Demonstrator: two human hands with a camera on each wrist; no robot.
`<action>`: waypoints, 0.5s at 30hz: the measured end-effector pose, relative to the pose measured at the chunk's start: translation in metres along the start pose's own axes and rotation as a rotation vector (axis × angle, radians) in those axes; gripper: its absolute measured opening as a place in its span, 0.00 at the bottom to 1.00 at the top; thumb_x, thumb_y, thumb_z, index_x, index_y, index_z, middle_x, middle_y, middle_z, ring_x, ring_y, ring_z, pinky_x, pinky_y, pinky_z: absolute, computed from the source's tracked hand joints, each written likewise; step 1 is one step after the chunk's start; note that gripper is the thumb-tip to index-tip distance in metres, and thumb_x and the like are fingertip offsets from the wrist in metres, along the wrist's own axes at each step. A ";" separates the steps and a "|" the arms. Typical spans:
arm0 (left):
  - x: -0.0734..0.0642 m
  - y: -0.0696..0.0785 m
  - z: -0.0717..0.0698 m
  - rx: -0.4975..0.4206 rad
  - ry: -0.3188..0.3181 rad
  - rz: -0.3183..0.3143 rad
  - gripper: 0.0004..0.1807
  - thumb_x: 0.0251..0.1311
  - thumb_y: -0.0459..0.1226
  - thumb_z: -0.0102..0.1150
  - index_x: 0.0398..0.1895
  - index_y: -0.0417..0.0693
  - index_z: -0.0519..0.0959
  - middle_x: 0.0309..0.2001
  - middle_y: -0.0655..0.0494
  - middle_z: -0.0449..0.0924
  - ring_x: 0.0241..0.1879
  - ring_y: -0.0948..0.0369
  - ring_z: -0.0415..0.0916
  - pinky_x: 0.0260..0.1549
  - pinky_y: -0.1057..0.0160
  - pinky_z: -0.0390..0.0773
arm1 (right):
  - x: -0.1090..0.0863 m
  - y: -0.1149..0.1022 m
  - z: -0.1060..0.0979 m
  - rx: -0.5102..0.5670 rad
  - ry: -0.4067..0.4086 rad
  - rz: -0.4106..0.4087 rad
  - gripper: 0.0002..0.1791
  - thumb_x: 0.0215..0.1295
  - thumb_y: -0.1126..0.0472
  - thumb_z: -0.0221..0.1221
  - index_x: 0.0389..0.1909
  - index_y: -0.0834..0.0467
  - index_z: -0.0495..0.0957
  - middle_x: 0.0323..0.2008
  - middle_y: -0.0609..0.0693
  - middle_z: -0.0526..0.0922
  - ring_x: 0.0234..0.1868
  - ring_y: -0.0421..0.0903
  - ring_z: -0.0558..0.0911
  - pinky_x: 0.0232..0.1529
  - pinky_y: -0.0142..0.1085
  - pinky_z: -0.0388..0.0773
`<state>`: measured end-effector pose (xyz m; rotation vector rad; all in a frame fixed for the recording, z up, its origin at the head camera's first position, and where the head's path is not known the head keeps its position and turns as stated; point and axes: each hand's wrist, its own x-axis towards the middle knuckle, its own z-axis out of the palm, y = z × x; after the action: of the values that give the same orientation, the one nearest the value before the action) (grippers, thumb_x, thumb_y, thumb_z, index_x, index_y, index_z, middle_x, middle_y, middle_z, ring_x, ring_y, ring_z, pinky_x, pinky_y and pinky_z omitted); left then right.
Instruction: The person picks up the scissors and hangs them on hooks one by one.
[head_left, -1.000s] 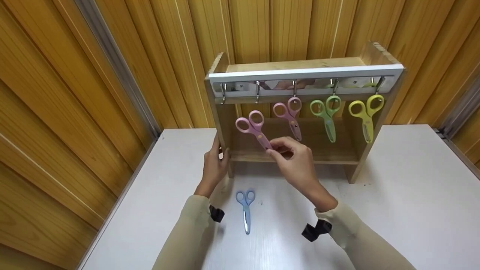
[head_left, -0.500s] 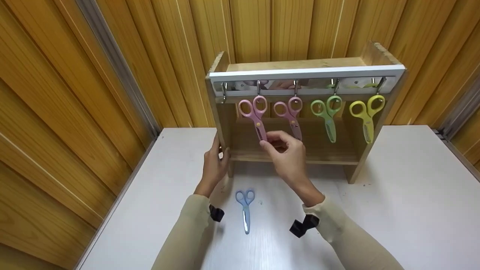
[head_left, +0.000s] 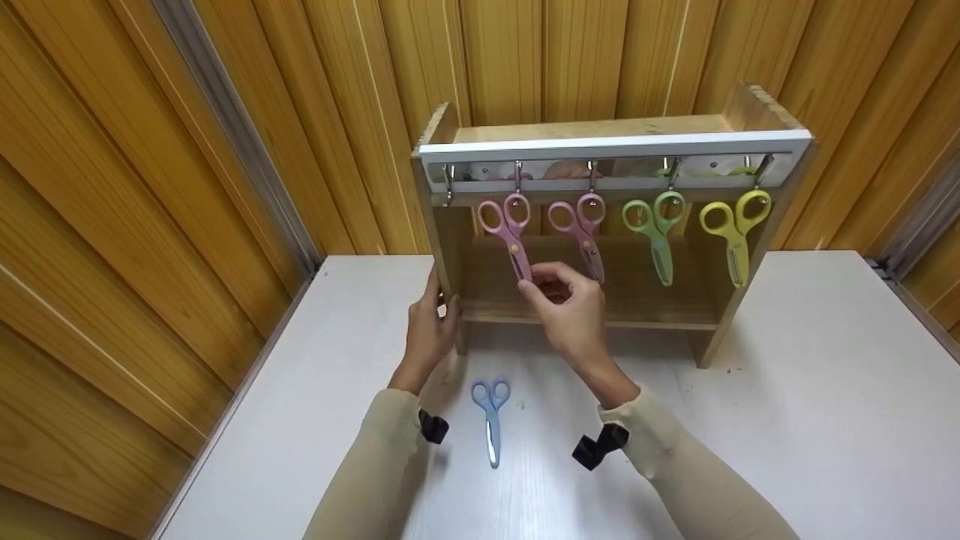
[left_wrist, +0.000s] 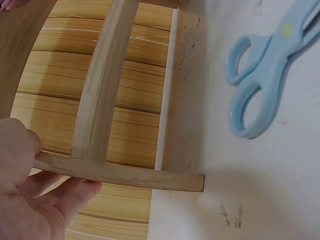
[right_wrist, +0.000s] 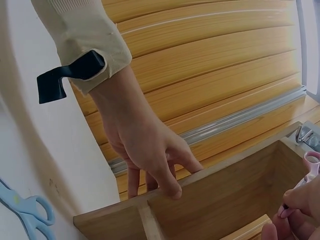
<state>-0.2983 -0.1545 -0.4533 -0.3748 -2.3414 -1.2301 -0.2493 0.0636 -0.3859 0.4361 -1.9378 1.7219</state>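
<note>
My right hand [head_left: 574, 315] pinches the blade end of a pair of pink scissors [head_left: 516, 244] between thumb and fingers. One handle loop of these scissors is at the second hook [head_left: 517, 177] from the left on the wooden rack [head_left: 709, 322], blades pointing down. On the rack's left side panel, my left hand [head_left: 429, 330] grips the edge, as the thumb and fingers [left_wrist: 75, 197] around the wood show in the left wrist view. Another pink pair of scissors [head_left: 577, 225], a green pair [head_left: 658, 232] and a yellow pair [head_left: 735, 232] hang from the hooks to the right.
Blue scissors [head_left: 491, 424] lie on the white table [head_left: 825, 420] in front of the rack, handles toward it. The leftmost hook [head_left: 448, 187] carries nothing. Wood-panelled walls [head_left: 360, 112] stand behind and to the left.
My right hand has moved up and left with the pink scissors, bringing their handle loop from below the second hook up to it. The left hand stays on the side panel.
</note>
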 end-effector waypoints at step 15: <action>0.000 0.000 -0.001 0.004 0.005 0.041 0.37 0.75 0.29 0.53 0.83 0.44 0.51 0.72 0.40 0.69 0.62 0.45 0.78 0.53 0.53 0.85 | -0.004 -0.015 0.005 -0.024 0.067 0.006 0.06 0.62 0.74 0.68 0.39 0.71 0.84 0.35 0.64 0.86 0.33 0.59 0.83 0.33 0.26 0.80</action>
<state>-0.2977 -0.1552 -0.4526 -0.4151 -2.3200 -1.2058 -0.2387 0.0563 -0.3762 0.3604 -1.9118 1.6936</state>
